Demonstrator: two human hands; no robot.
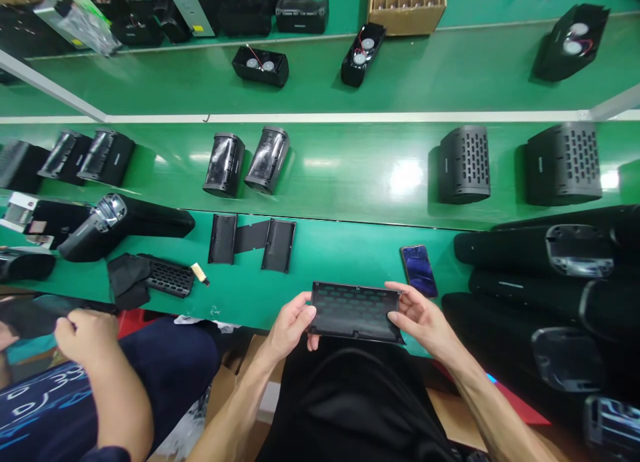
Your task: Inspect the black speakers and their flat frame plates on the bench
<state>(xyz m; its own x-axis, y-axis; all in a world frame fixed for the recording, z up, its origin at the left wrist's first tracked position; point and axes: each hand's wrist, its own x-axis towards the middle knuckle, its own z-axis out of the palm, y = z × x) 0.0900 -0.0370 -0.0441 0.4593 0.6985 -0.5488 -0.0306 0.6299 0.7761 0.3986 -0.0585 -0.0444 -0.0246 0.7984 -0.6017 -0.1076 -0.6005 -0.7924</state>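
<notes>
Between my two hands is a black speaker grille panel (356, 313), its slotted pattern showing through a thin dark mesh. My left hand (296, 323) grips the left end, thumb on the inner face and fingers underneath. At the other end, my right hand (416, 312) pinches the right edge with the thumb inside and fingers behind. The panel is held over the near edge of the green bench, above my lap. Beyond my left hand lie two similar curved black panels, one on the left (223, 239) and one on the right (279, 245), with a flat dark mesh sheet (251, 237) between them.
A phone (419, 270) lies past my right hand. Large black speaker housings (520, 282) crowd the right. Slotted speakers (465, 165) and film-covered ones (268, 159) stand on the conveyor (360, 162). At left, a co-worker's hand (90, 335) is near a slotted grille (170, 277) and a small brush (199, 273).
</notes>
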